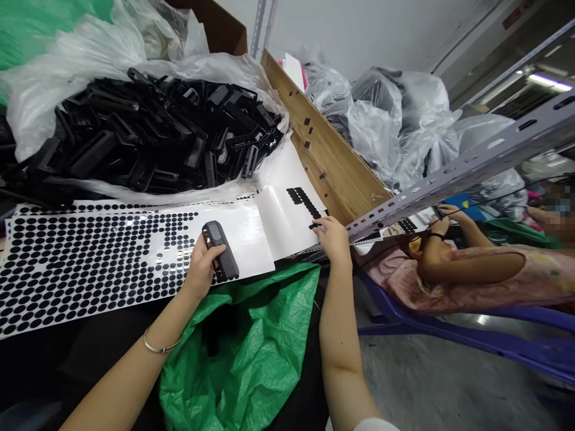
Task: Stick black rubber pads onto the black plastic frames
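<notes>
My left hand (203, 263) is closed around a black plastic casing (221, 251), long and narrow with a ribbed surface, held over a white sheet. My right hand (333, 238) pinches at the edge of a white backing sheet (283, 224), where a short row of small black stickers (308, 202) lies. Its fingertips touch the lowest black stickers; whether one has come off between them is too small to tell. Further left spreads a large sticker sheet (90, 269) with rows of round black dots, some spots bare.
Behind the sheets a heap of black plastic casings (157, 131) lies in clear plastic. A green woven bag (242, 359) gapes below my hands. A wooden board (332, 155) and a grey metal rail (467, 167) border the right side. Beyond them, a co-worker's hands (442, 221) handle something small.
</notes>
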Demonstrator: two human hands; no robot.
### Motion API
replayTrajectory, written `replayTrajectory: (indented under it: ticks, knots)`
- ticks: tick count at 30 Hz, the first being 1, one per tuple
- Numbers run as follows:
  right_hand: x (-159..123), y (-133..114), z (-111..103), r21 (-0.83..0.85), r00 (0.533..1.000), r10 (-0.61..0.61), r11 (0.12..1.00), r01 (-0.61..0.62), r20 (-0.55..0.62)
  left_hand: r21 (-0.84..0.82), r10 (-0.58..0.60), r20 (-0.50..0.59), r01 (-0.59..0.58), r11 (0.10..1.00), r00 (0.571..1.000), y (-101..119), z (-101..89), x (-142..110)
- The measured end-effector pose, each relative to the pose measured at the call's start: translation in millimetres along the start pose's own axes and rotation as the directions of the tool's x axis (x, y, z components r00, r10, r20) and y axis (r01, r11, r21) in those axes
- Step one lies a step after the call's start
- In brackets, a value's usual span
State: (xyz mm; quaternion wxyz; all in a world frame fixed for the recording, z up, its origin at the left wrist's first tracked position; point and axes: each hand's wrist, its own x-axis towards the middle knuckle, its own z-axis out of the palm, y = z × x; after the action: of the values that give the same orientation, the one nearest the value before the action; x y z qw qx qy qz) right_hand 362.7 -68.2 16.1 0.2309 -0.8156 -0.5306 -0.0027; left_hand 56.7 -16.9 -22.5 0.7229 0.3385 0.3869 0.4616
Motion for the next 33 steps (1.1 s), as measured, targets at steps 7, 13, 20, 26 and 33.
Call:
replayTrajectory:
  ticks: [7,13,20,26,33]
  knots:
    - [16,3,-10,0.04,0.997,-0.034,0.999,0.032,0.067,-0.01,-0.025,0.175,0.027,1.0,0.984,10,3.4,-22]
    - [-4,-5,-5,0.314,0.962,0.016,0.947,0.073,-0.272,0.051,0.032,0.242,-0.046,0.998,0.97,12,-6.0,-19]
    - [-38,-80,7,0.855,0.982,0.035,0.498,0.146,-0.188,0.209,-0.048,0.31,-0.019,0.978,0.949,10,-5.9,-7]
    - [-59,-140,29,0.899,0.923,-0.273,0.414,-0.142,0.271,0.232,-0.072,0.357,-0.013,0.973,0.931,9,-0.4,-8]
    - [-61,-154,39,0.905,0.935,-0.244,0.401,-0.144,0.257,0.221,-0.06,0.338,-0.017,0.975,0.939,10,-3.8,-4]
